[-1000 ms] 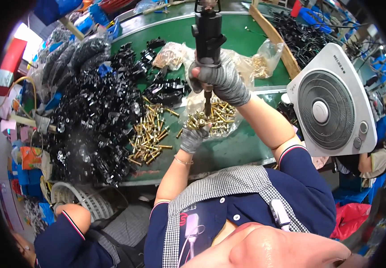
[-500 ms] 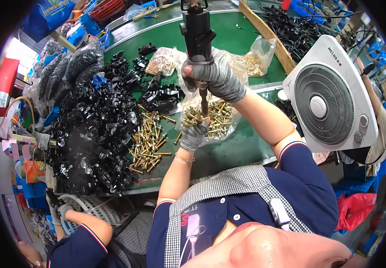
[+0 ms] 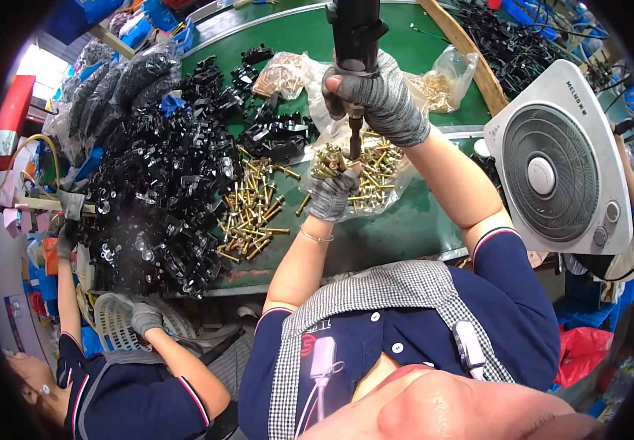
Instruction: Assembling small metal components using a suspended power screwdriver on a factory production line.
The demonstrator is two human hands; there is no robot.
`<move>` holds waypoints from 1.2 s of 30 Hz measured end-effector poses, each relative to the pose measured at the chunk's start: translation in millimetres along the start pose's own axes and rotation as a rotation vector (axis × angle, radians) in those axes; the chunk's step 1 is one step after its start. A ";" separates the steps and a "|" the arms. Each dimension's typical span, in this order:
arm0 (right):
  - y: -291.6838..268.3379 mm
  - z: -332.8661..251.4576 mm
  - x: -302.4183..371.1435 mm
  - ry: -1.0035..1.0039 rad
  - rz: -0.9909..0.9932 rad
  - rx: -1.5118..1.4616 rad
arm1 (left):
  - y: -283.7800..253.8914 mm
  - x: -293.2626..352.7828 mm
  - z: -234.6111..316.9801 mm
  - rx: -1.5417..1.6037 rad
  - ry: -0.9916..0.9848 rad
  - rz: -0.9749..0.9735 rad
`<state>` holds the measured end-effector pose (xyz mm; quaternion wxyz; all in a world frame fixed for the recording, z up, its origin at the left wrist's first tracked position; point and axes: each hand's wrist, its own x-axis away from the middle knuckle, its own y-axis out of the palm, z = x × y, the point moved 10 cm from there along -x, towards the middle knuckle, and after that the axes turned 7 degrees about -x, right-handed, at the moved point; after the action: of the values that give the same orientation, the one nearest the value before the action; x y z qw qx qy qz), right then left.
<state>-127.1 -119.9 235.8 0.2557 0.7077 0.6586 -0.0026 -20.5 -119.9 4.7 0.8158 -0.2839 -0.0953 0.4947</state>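
Note:
Both of my hands wear grey knit gloves. In my right hand (image 3: 386, 103) is a black power screwdriver (image 3: 356, 33), held upright with the fingers wrapped round its lower body. Its bit (image 3: 355, 136) points down toward my left hand (image 3: 333, 194), which is closed round a bunch of brass-coloured bolts (image 3: 329, 159). Whether the bit touches one of them I cannot tell. Beneath and beside that hand, more bolts lie on an open clear plastic bag (image 3: 386, 192). To its left is a loose heap of bolts (image 3: 252, 213) on the green table (image 3: 412, 224).
A large pile of black plastic parts (image 3: 156, 183) covers the table's left side. Bags of small fasteners (image 3: 282, 75) lie farther back. At right stands a grey fan (image 3: 544, 172), near a wooden strip (image 3: 471, 55). A co-worker (image 3: 141, 389) sits at lower left beside a white basket (image 3: 115, 323).
The view has shifted slightly, so the table's things appear farther right. Both my hands keep their holds. The co-worker has leaned into view, one arm now stretched up toward the table's left end.

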 end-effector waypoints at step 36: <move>12.6 -26.8 -3.0 -0.111 0.009 0.006 | -1.3 1.8 55.1 1.064 -0.235 -0.133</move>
<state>-124.6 -112.9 264.6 0.2898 0.7101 0.6403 -0.0426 -42.6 -98.5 50.5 0.8603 0.2315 0.0596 0.4502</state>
